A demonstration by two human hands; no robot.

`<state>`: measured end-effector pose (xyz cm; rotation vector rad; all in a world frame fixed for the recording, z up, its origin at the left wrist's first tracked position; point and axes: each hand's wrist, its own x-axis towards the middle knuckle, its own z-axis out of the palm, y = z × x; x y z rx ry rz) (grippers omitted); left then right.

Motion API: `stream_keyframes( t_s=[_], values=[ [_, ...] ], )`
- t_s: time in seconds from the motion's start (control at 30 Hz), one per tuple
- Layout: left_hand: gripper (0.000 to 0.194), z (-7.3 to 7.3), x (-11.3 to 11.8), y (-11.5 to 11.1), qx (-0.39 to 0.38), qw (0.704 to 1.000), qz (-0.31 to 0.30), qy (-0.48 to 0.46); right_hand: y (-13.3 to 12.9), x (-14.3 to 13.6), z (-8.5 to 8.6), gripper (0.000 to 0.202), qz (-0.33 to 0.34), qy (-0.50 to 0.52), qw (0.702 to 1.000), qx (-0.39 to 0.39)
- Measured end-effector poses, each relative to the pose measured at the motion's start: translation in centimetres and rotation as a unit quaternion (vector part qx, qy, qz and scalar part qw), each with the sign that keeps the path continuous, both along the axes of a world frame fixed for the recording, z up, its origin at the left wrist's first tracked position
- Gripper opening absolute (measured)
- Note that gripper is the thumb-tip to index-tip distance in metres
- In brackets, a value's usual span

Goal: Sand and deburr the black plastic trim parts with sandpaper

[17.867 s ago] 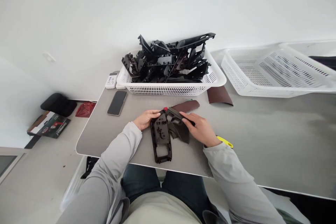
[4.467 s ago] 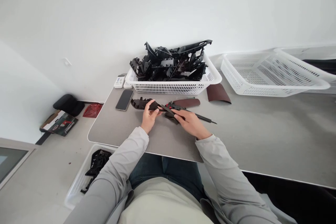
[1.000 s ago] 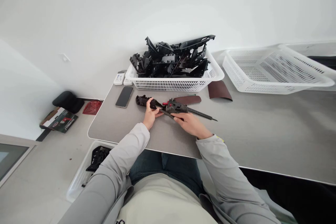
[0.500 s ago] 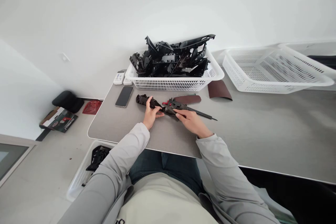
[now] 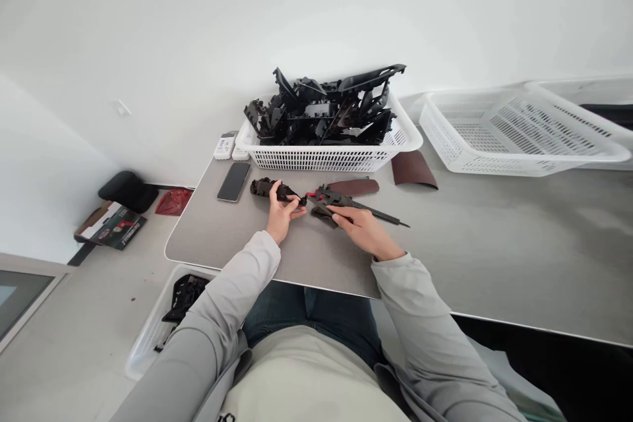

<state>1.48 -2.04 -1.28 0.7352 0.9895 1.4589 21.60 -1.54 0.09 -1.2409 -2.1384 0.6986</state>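
Note:
My left hand grips a black plastic part with clips and uneven edges, fingers over its right half. In my right hand a thin, flat dark tool is pinched, looking like a file, its tip pointing left toward the part's right end. A small gap seems to separate tip and part. Beyond the right hand lies a dark caliper, its thin rod pointing right. A small red item shows by its left end. Another dark piece lies under the right fingers, its kind unclear.
Behind my hands stands a white basket heaped with black plastic parts. Brown sandpaper-like pieces and a phone lie on the grey table. Another white basket is right; a white bin with black parts stands lower left.
My left hand and the black plastic part have shifted slightly left, away from the tool tip. My right hand has barely moved and keeps its pinch.

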Motion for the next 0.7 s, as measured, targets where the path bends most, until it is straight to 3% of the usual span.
stream_keyframes(
  t_s=[0.23,0.53,0.7],
  values=[
    [0.088,0.8,-0.7,0.0,-0.002,0.993,-0.106,-0.055,-0.1,0.5,0.1,0.038,0.017,-0.001,1.0,0.026],
    [0.094,0.7,-0.5,-0.1,0.001,0.992,-0.102,-0.077,-0.6,0.5,0.7,0.038,0.058,-0.002,0.996,0.069],
    [0.092,0.4,-0.6,0.1,0.002,0.99,-0.105,-0.089,-1.1,0.0,0.8,0.04,0.079,-0.052,0.991,0.094]
  ],
)
